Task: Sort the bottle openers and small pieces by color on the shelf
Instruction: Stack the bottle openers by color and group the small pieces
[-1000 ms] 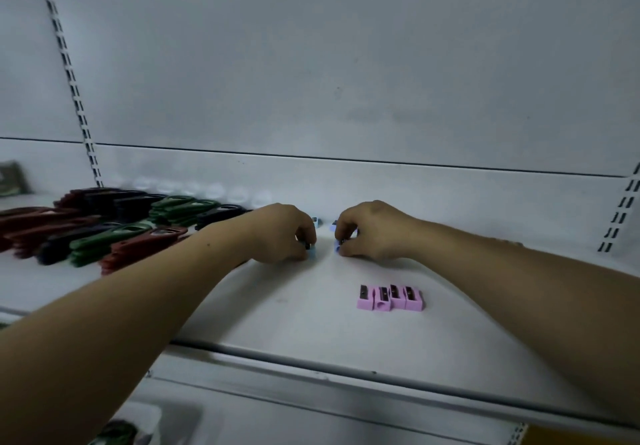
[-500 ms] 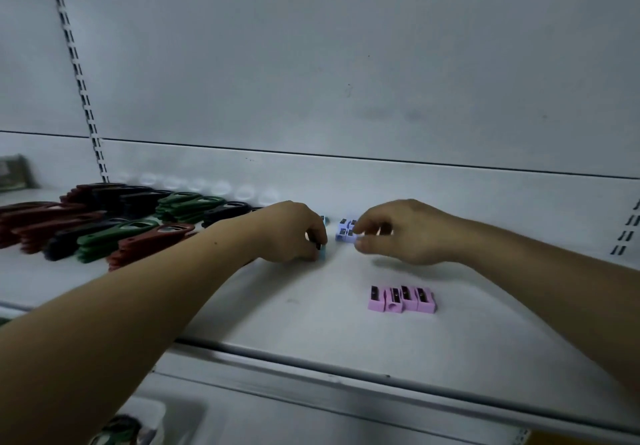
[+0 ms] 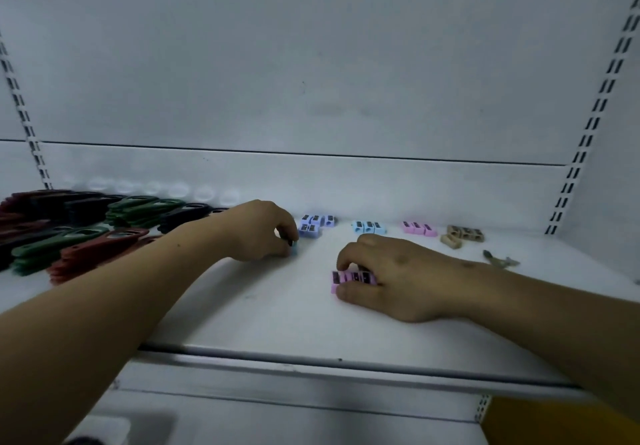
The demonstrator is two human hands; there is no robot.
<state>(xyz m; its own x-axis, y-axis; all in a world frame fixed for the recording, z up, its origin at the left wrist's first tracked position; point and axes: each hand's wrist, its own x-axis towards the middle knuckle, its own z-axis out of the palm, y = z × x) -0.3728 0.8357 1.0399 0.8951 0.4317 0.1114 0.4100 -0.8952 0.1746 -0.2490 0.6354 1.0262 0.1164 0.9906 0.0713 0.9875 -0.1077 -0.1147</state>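
Shop: slotted-upright display shelf (image 3: 277, 320)

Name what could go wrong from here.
1. The right hand grips a row of separate pink pieces; the row's left end sticks out of the grip, so an end piece may drop if lifted.
2. The left hand pinches a light blue piece, its forearm beside the stacked bottle openers; pulling back could nudge them.

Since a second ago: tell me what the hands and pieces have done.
The right hand came forward from the back of the shelf, let go of the lilac pieces, which now lie beside the left hand, and grips the pink row. The left hand stays at the back, pinching a small blue piece. The bottle openers lie as before.
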